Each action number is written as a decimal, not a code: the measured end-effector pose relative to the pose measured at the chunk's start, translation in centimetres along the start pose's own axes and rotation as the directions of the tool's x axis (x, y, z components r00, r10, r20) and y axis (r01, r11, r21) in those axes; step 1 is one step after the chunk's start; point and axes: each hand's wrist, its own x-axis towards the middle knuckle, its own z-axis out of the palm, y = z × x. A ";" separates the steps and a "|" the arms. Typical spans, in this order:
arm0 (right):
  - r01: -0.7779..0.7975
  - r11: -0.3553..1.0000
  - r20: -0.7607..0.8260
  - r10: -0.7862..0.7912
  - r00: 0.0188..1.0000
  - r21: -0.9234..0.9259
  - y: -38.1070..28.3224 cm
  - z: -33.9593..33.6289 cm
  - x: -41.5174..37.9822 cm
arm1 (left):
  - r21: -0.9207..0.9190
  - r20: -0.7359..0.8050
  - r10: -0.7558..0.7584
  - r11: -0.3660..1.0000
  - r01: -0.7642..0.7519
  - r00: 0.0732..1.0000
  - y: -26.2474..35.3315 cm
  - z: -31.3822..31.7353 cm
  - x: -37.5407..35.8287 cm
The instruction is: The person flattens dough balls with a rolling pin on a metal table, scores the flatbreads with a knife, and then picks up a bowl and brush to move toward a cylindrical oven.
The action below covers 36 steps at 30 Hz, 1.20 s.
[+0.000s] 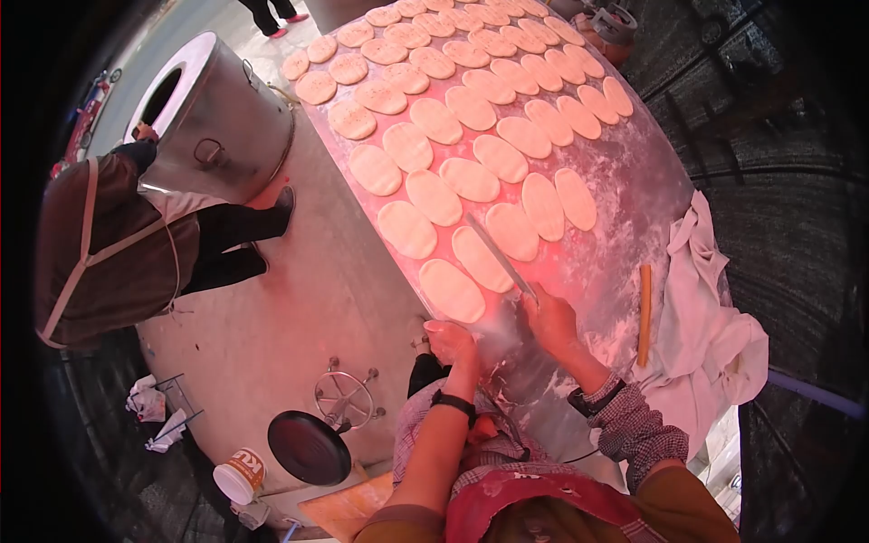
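My right hand is closed around the near end of a long, narrow grey knife-like blade. The blade slants up and left, its middle over or beside an oval dough piece; contact cannot be made out. At the table's left edge is my left hand, loosely cupped, with nothing visible in it. Just beyond it lies another oval dough piece. Rows of flat dough ovals cover the far part of the metal table, and the farther ones have specks on top.
A wooden stick and a crumpled white cloth lie on the table's right side. Left of the table, a person bends by a large metal drum oven. A round black stool and a white bucket stand on the floor.
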 end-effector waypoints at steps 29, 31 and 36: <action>0.158 0.987 -0.079 -0.158 0.984 -0.013 -4.0 3.9 -6.1 | -0.135 0.161 0.296 0.952 -0.276 0.941 -9.4 -2.8 10.4; 0.127 0.992 -0.002 -0.127 0.992 -0.007 -3.0 5.5 -5.4 | -0.054 0.130 0.240 0.970 -0.235 0.962 -12.7 -5.5 14.1; 0.144 0.989 -0.016 -0.144 0.989 0.031 -5.5 4.1 -7.3 | 0.228 0.077 0.279 0.930 -0.289 0.957 -23.5 -12.9 25.7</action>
